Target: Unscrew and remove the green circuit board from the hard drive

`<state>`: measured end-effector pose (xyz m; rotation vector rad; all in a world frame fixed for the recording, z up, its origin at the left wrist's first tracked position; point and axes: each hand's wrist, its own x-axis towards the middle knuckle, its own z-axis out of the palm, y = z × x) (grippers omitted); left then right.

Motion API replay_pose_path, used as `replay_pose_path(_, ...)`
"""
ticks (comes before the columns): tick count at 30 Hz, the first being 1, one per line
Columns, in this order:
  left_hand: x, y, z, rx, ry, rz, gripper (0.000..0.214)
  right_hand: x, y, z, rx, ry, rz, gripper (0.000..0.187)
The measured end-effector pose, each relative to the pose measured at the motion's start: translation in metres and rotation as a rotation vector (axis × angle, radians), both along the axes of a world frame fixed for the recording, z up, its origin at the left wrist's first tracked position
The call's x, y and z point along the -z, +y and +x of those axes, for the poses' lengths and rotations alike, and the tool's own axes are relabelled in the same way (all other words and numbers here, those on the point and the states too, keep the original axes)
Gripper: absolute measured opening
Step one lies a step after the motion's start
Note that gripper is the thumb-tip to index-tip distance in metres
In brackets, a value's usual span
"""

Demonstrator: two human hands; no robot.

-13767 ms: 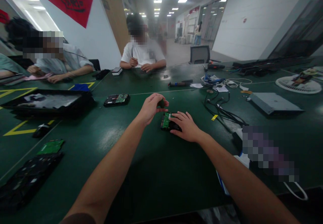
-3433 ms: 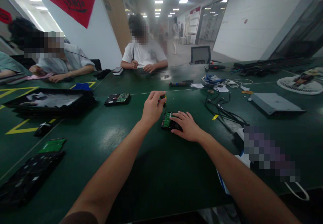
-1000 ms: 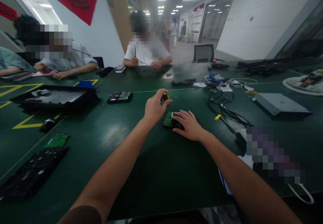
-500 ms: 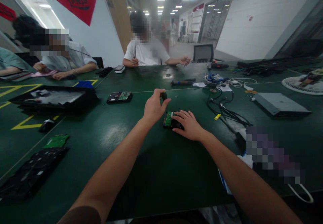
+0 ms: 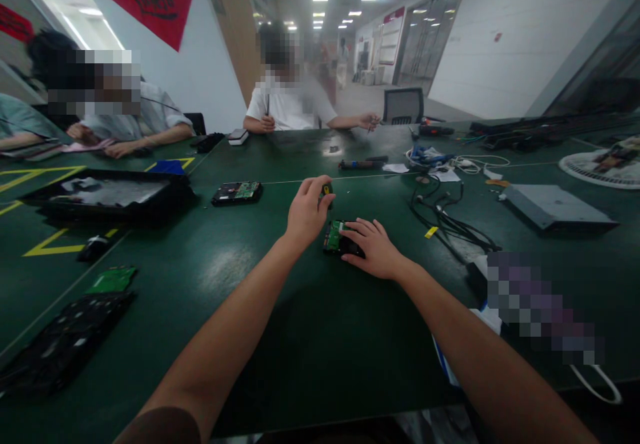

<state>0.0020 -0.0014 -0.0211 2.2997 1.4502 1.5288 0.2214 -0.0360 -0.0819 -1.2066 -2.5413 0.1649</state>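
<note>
A hard drive [image 5: 333, 239] lies on the green table in front of me, its green circuit board facing up. My right hand [image 5: 374, 251] grips the drive from the right, with the thumb at the near edge and the fingers spread over the top. Just above and beyond the drive, my left hand [image 5: 307, 209] has its fingers closed around the black and yellow handle of what looks like a screwdriver [image 5: 327, 191]. Its shaft and tip cannot be made out.
Another hard drive [image 5: 237, 193] lies to the left, past a black tray [image 5: 175, 197]. Nearer left are a black drive body [image 5: 65, 341] and a green circuit board [image 5: 113, 279]. Black cables [image 5: 450, 221] and a grey metal box [image 5: 557, 205] are on the right. A person [image 5: 295, 104] sits opposite.
My left hand has turned slightly, so more of the handle's yellow part shows. The right hand and the hard drive have stayed put.
</note>
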Motion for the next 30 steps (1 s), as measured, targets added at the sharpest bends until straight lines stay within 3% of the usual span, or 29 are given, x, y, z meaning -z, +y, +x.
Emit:
replay_pose_path(13,0.001,0.0,0.0,-0.02,-0.054,-0.025,0.044,-0.002,-0.001,0.0,0.0,-0.009,-0.01,0.061)
replay_pose_path(22,-0.004,-0.002,0.001,0.044,-0.002,0.0,0.029,-0.001,0.0,0.0,-0.001,-0.014,-0.003,0.06)
replay_pose_path(30,-0.008,-0.005,0.002,0.035,0.032,0.014,0.031,0.0,0.0,0.0,0.001,-0.003,0.01,0.06)
